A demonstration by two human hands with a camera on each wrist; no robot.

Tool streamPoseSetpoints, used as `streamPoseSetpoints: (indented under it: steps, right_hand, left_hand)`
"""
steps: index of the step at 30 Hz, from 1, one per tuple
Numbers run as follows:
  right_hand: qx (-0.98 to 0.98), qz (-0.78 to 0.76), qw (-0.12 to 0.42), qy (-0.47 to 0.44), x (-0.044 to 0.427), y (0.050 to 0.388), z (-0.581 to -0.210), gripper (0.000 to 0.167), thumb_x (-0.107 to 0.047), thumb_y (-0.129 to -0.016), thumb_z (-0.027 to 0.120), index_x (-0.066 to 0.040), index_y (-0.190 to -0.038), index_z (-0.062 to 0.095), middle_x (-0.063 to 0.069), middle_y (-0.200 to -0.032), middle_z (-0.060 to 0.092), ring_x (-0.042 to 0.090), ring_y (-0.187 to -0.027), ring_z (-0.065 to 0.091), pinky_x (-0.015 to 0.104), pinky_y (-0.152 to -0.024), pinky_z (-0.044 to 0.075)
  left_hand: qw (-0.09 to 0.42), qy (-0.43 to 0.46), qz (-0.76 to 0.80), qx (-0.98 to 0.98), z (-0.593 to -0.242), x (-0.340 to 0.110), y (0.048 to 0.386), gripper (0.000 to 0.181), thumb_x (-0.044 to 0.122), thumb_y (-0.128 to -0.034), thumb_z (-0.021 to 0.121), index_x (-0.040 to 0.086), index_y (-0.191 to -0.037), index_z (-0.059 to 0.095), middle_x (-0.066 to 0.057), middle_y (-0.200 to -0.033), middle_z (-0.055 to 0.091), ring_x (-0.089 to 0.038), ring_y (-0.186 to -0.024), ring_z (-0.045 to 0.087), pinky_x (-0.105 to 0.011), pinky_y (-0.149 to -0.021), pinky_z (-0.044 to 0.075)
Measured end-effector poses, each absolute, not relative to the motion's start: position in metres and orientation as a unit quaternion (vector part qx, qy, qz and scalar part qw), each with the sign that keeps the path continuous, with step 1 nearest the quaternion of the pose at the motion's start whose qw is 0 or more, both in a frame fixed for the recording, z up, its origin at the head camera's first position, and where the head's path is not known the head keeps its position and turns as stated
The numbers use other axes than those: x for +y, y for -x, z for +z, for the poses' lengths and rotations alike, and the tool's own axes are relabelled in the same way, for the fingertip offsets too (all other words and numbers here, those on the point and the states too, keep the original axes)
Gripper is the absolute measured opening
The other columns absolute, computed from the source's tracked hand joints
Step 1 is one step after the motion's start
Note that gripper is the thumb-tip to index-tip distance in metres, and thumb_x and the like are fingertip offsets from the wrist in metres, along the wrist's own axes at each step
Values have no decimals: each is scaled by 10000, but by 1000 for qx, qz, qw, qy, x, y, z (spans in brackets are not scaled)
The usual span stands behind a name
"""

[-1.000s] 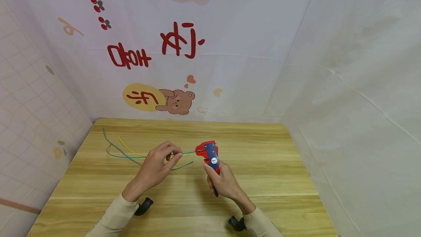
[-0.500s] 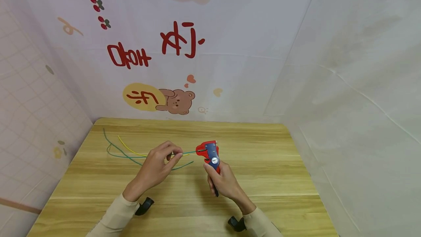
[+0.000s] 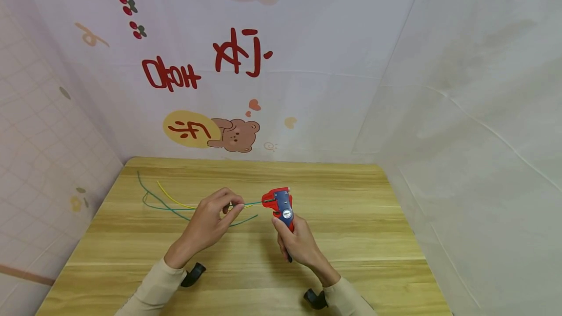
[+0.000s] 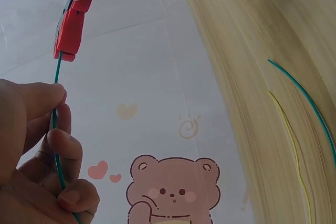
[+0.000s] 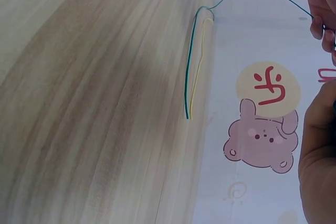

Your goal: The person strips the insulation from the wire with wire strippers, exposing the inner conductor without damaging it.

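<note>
A green wire [image 4: 59, 69] is pinched between thumb and fingertips of the left hand [image 3: 212, 218], its tip reaching the red head of a red and blue wire tool [image 3: 281, 203]. The right hand [image 3: 299, 242] grips the tool by its handles. In the left wrist view the tool [image 4: 69, 32] stands just beyond the left hand [image 4: 39, 145], with the wire end inside its mouth. Whether the jaws are closed on it I cannot tell. The right wrist view shows the right hand [image 5: 319, 150] only at its edge, the tool out of sight.
On the wooden table [image 3: 351, 218] lie a yellow wire [image 3: 169, 196] and another green wire [image 3: 160, 201], left of and beneath the left hand. Black straps or mounts [image 3: 192, 275] sit by both wrists. Printed cloth walls [image 3: 316, 62] stand behind and at both sides.
</note>
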State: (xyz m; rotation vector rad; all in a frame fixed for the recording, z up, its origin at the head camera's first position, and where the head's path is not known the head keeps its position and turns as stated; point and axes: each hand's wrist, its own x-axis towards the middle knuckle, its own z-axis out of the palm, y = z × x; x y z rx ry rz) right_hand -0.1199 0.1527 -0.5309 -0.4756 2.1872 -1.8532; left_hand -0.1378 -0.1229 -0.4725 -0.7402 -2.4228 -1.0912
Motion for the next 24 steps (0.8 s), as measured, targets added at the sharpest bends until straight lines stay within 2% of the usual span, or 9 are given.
streamPoseSetpoints:
  steps: [8,11,18,24]
  right_hand:
    - [745,-639,116,151,150,119,-533,348,-375,-1202,574,-29,-1215,612,28,-583,585,111,-396,562,409,-372,524]
    - [744,-642,119,144,149,119,-533,354,-370,-1200,576,-19,-1233,611,28,-584,574,101,-399,552,366,-370,512]
    - [733,-661,111,116,148,119,-533,350,-375,-1197,585,-54,-1324,643,17,-598,488,94,-385,465,226,-384,404]
    - [729,-661,124,129,148,119,-530,350,-376,-1196,589,-32,-1254,624,16,-578,505,91,-380,482,263,-366,435]
  left_hand:
    - [194,265,-381,-864,-471,-123,137,96,63,-1003,852,153,-1011,820,67,-974,728,-14,-791,528,-219,-676,507]
    - [195,267,-379,-865,-471,-123,137,98,60,-1000,854,150,-1010,819,62,-973,729,-14,-788,528,-215,-676,504]
    - [196,266,-377,-865,-473,-123,139,99,58,-1007,847,152,-1009,814,58,-969,727,-27,-775,529,-212,-664,494]
    - [192,257,-384,-866,-473,-123,138,91,71,-1013,845,158,-1012,817,67,-968,724,-22,-780,523,-214,-664,493]
